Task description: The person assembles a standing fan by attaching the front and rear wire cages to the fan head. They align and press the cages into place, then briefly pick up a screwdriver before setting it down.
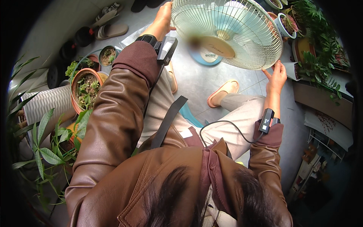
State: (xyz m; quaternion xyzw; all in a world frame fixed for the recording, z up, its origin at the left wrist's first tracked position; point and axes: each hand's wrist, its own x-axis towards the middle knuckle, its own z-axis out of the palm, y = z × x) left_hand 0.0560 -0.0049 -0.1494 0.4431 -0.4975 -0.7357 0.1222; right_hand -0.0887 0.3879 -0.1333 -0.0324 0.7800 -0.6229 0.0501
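Note:
An electric fan (257, 41) with a round white wire guard, pale blue blades and a gold-toned centre badge is tilted in front of me. My left hand (162, 22) grips the guard's left rim, partly cut off by the upper edge of the view. At the guard's lower right rim, the bent fingers of my right hand (276, 77) hold the edge from below. Behind the wires a round blue base (204, 59) shows on the floor. How the guard joins the rest of the fan is hidden.
Potted plants crowd the left, among them one in an orange pot (77, 85). More greenery (321, 49) and a white pot (284, 28) stand at the right. Slippers (113, 31) lie at the far left. A black cable (230, 123) loops from my right wrist.

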